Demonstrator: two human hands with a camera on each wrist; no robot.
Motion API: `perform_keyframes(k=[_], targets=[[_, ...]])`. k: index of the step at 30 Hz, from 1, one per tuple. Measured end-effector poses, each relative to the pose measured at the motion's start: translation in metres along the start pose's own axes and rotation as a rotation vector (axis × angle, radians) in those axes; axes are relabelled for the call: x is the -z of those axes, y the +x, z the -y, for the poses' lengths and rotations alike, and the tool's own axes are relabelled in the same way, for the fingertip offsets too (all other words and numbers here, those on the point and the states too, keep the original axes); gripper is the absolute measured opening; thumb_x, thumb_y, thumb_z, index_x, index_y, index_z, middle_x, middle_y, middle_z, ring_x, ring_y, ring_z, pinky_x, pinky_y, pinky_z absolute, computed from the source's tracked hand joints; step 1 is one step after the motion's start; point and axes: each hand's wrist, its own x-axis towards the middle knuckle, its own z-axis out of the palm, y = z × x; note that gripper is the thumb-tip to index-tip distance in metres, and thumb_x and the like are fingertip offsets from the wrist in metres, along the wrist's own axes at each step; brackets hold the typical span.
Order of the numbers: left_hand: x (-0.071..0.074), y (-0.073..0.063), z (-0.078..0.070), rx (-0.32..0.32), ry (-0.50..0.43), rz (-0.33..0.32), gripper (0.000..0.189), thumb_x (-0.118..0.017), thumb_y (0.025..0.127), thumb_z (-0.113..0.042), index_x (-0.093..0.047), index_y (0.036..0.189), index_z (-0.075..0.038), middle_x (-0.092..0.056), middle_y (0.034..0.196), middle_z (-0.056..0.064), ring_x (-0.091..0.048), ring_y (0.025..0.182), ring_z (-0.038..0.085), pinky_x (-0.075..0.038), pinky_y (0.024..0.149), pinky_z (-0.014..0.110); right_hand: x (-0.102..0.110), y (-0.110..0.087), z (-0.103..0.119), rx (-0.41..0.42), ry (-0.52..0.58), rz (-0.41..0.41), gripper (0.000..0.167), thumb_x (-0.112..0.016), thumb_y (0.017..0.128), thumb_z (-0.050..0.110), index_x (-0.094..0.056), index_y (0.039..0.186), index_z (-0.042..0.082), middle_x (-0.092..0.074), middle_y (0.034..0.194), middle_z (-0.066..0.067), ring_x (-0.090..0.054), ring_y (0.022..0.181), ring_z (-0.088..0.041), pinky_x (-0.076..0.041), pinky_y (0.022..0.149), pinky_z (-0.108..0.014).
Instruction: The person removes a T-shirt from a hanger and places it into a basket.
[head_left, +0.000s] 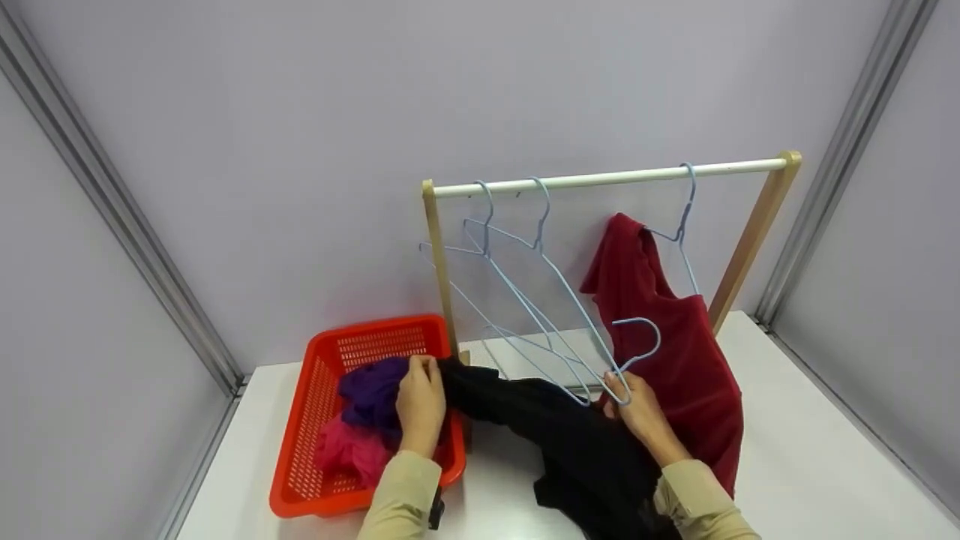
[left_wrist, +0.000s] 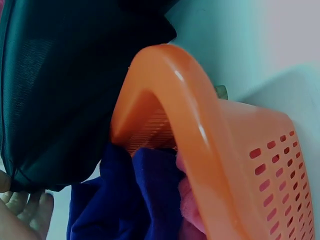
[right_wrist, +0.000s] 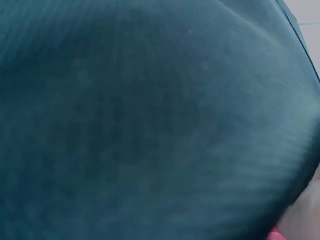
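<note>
A black garment (head_left: 570, 427) stretches between my two hands in the head view. My left hand (head_left: 421, 397) pinches its left end above the basket's right side; the left wrist view shows fingers (left_wrist: 37, 212) at the edge of this garment (left_wrist: 55, 90). With my right hand (head_left: 634, 405) I grip a light blue hanger (head_left: 651, 346) just below its hook. The rest of that hanger is hard to make out near the garment. In the right wrist view the dark cloth (right_wrist: 150, 120) covers nearly everything, with part of the hand (right_wrist: 302, 215) at the lower right.
An orange-red basket (head_left: 289, 450) on the white table (head_left: 832, 450) holds purple cloth (head_left: 371, 394) and pink cloth (head_left: 352, 454). Behind stands a rack (head_left: 615, 178) with two bare blue hangers (head_left: 487, 217) and a red garment (head_left: 675, 337) on another hanger, close by my right hand.
</note>
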Motion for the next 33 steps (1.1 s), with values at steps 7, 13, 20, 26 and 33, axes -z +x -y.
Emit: perform_keyframes(k=[7,13,20,26,33], targets=[[-0.008,-0.006,0.0,-0.131,0.102,-0.051,0.011,-0.052,0.096,-0.013,-0.05,0.09,-0.004,-0.06,0.061,0.018,-0.061,0.056,0.036,-0.046,0.051,0.047,-0.001,-0.001,0.008,-0.04,0.062,-0.04,0.029,-0.044,0.101,0.015,-0.053,0.08,-0.002,-0.051,0.046,0.004,-0.049,0.042,-0.004,-0.041,0.047,-0.019],[-0.012,-0.012,-0.009,-0.086,0.107,-0.041,0.012,-0.049,0.097,-0.013,-0.049,0.091,-0.003,-0.062,0.062,0.022,-0.062,0.057,0.04,-0.046,0.049,0.05,-0.002,0.002,0.011,-0.022,0.011,-0.061,0.028,-0.044,0.1,0.013,-0.052,0.077,-0.001,-0.056,0.047,0.004,-0.05,0.042,-0.001,-0.043,0.048,-0.017],[-0.02,-0.024,-0.023,0.025,-0.115,0.059,0.011,-0.044,0.095,-0.007,-0.048,0.091,0.002,-0.062,0.071,0.027,-0.063,0.066,0.041,-0.049,0.061,0.051,-0.009,0.003,0.016,-0.024,0.007,-0.132,0.029,-0.043,0.098,0.011,-0.046,0.07,0.006,-0.052,0.046,0.009,-0.051,0.043,0.001,-0.043,0.049,-0.017],[-0.031,-0.045,-0.034,0.027,-0.254,0.174,0.014,-0.041,0.095,-0.005,-0.05,0.094,0.005,-0.064,0.08,0.027,-0.061,0.072,0.032,-0.05,0.068,0.045,-0.017,0.001,0.022,-0.044,-0.011,-0.15,0.032,-0.043,0.1,0.015,-0.046,0.069,0.007,-0.05,0.046,0.01,-0.05,0.047,-0.002,-0.042,0.055,-0.02],[-0.041,-0.078,-0.048,-0.038,-0.329,0.383,0.012,-0.039,0.099,-0.01,-0.046,0.093,-0.003,-0.056,0.077,0.014,-0.052,0.072,0.021,-0.047,0.068,0.037,-0.027,0.003,0.027,-0.082,0.012,-0.142,0.029,-0.039,0.1,0.016,-0.046,0.075,0.004,-0.048,0.056,0.005,-0.047,0.053,-0.005,-0.04,0.055,-0.022]])
